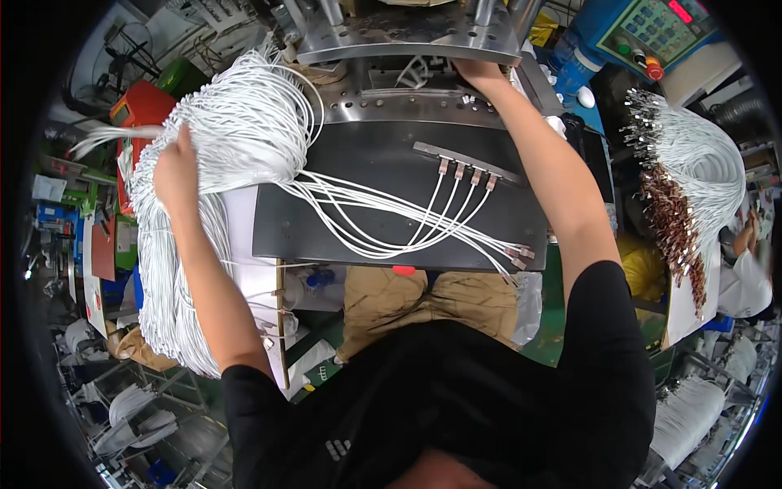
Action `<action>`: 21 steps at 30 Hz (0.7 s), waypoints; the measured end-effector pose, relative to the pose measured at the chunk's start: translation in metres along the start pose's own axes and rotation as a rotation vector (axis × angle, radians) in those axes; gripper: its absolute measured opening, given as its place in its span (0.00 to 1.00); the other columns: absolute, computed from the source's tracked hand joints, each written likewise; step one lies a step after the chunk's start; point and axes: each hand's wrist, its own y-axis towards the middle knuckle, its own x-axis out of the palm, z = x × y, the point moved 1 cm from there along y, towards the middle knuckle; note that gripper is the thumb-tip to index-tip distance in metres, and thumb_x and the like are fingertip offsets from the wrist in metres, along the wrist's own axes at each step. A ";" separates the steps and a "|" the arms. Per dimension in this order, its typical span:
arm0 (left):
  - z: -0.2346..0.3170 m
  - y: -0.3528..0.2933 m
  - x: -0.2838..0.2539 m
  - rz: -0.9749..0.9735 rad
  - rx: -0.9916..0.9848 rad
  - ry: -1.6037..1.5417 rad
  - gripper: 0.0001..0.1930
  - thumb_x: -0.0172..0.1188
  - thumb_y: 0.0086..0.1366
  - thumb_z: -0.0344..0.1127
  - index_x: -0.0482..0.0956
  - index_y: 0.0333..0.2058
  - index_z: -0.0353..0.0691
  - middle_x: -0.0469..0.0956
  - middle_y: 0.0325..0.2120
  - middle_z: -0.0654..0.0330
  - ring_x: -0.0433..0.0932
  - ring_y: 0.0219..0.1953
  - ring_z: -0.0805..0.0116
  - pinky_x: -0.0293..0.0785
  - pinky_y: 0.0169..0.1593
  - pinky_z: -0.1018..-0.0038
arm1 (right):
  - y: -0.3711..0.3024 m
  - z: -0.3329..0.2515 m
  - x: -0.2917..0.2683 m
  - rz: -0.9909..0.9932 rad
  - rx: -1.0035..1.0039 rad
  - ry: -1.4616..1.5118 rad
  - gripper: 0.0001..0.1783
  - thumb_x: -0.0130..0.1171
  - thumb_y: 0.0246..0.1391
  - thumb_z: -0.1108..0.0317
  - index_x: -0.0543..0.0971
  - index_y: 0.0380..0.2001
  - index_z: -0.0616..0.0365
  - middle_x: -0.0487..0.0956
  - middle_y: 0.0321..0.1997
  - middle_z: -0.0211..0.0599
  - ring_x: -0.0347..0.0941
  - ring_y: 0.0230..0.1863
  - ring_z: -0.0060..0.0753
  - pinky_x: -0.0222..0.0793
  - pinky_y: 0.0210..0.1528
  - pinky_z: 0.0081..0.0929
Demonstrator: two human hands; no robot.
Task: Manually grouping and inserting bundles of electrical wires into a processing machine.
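My left hand (175,173) is closed at the left side of a large heap of white cables (244,122), its thumb up. Blurred loose cable ends stick out to the left beside it, and the fingers seem wrapped round white cables. My right hand (479,73) reaches under the upper plate of a metal press (407,42), where its fingers are hidden. On the black work surface (358,151) lies a metal bar (432,150) with several cable plugs (459,172) along it. More white cables run from the heap to loose plugs (520,254) near the front right edge.
A control box (652,28) with buttons stands at the back right. Farther right hangs a coil of white cables (705,163) with brown ends. At the left are a red machine (140,110) and a white board (244,220) under the heap. Another person (745,273) is at the far right.
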 end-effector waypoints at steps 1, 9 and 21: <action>-0.005 -0.003 0.003 0.000 0.014 -0.008 0.24 0.49 0.74 0.49 0.83 0.28 0.35 0.79 0.21 0.47 0.77 0.24 0.53 0.72 0.32 0.61 | -0.005 0.002 -0.004 -0.013 0.016 0.049 0.21 0.65 0.55 0.56 0.80 0.47 0.58 0.80 0.50 0.50 0.76 0.51 0.51 0.70 0.55 0.41; 0.167 -0.223 0.005 -0.157 1.180 -0.807 0.07 0.65 0.59 0.37 0.80 0.36 0.45 0.78 0.32 0.62 0.79 0.37 0.61 0.78 0.41 0.68 | -0.113 -0.087 -0.092 -0.052 0.017 -0.282 0.18 0.65 0.56 0.59 0.83 0.48 0.52 0.78 0.38 0.42 0.72 0.42 0.47 0.68 0.51 0.40; 0.222 -0.228 0.011 -0.305 0.995 -0.762 0.09 0.66 0.60 0.36 0.77 0.26 0.40 0.76 0.26 0.60 0.78 0.32 0.58 0.76 0.36 0.64 | -0.127 -0.073 -0.092 -0.160 0.077 0.143 0.13 0.57 0.63 0.66 0.80 0.45 0.63 0.76 0.40 0.46 0.73 0.44 0.49 0.68 0.50 0.37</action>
